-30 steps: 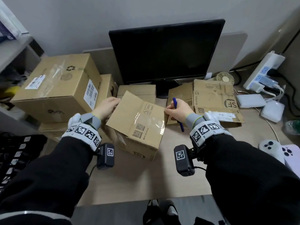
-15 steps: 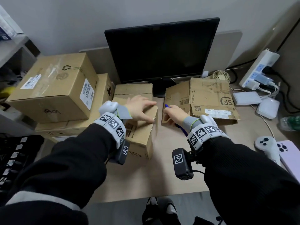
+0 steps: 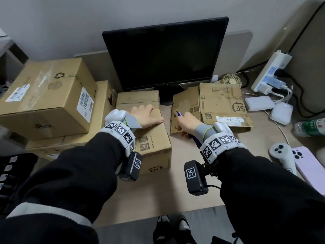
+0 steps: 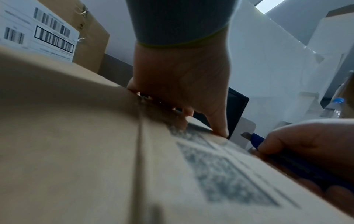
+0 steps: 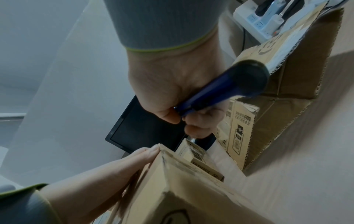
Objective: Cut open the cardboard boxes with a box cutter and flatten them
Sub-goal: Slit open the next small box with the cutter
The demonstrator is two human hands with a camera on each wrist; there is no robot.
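Cardboard box [image 3: 151,138] sits on the bench [image 3: 158,196] at near centre, closed, just in front of the monitor [image 3: 165,57] and of a second small box behind it. Its long axis runs from near to far. The left hand [image 3: 145,116] lies flat on the far part of the top, fingers straight and pointing right, with the fingertips reaching the top's right edge (the right wrist view shows them lined up along that corner).

The right hand [image 3: 187,123] is curled round the box cutter [image 3: 180,114], a blue handle with a short blade showing in the left wrist view. It hovers just right of the box, over the gap between the box and the flattened SF carton [image 3: 219,106] lying to the right.

So the box lies directly left of the blade, and the right hand is the nearer one to any seam on that side. The likely next step is a cut along the top, and for that the blade would have to travel near-to-far along the long axis. The left fingertips sit close to that line, so they are the risk.
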